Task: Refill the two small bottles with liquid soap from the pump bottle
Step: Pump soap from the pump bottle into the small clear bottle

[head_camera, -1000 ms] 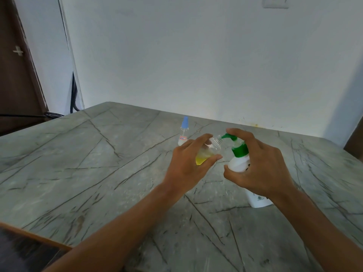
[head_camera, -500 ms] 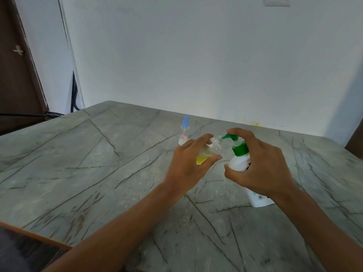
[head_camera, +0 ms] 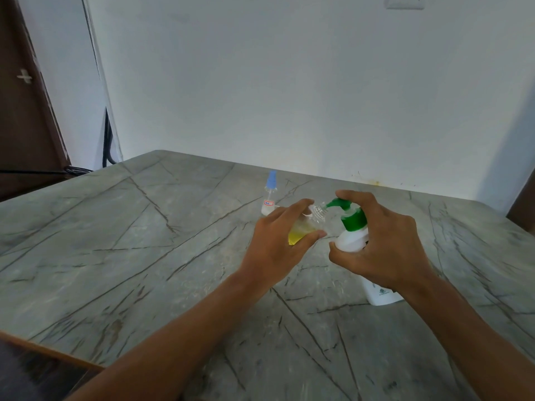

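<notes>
Two hands meet over the table [head_camera: 115, 241]. The left hand [head_camera: 275, 247] wraps a tilted clear bottle [head_camera: 301, 231] with yellow soap at its bottom, its neck at the green spout. The right hand [head_camera: 385, 247] grips the pump bottle [head_camera: 351, 237], which stands on the table, forefinger on the pump head. A blue-capped bottle [head_camera: 269, 198] stands upright just behind the left fingers.

A plain domestic room, it seems: a grey marble-patterned table [head_camera: 115, 241] set against a bare white painted wall [head_camera: 289, 82], a dark wooden door [head_camera: 23, 117] at left, a switch plate [head_camera: 404, 2] high up, black cables [head_camera: 107, 140] in the corner
</notes>
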Motion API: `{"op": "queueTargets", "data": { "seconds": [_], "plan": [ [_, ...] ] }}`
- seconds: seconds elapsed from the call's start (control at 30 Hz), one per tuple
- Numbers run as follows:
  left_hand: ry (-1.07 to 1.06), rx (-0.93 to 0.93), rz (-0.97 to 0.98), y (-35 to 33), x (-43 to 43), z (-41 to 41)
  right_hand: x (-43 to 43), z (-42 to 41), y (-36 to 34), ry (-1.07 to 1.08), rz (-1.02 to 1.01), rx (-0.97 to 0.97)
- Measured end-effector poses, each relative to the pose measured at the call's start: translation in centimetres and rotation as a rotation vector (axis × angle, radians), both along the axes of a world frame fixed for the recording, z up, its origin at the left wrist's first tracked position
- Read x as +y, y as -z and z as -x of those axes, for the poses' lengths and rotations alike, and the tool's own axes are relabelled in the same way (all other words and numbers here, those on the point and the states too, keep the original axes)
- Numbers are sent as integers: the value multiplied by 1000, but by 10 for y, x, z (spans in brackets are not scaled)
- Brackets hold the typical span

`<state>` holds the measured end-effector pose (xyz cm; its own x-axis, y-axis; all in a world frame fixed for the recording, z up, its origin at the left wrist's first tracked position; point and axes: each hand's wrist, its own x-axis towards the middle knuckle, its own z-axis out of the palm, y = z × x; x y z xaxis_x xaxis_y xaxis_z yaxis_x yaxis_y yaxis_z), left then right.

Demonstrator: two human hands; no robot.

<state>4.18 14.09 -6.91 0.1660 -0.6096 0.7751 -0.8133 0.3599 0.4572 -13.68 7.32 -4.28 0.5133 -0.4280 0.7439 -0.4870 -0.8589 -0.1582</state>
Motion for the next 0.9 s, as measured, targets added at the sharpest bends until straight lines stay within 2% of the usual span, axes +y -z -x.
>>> {"op": "queueTargets", "data": {
  "seconds": [0.27, 0.57, 0.9],
  "plan": [
    [14, -11, -6, 1, 1, 0, 1, 0, 0, -22, -12, -43],
    [-27, 3, -13, -1, 0, -3, 1, 0, 0, 47, 55, 95],
    [-38, 11, -10, -1, -1, -2, -1, 2, 0, 68, 56, 120]
  ]
}}
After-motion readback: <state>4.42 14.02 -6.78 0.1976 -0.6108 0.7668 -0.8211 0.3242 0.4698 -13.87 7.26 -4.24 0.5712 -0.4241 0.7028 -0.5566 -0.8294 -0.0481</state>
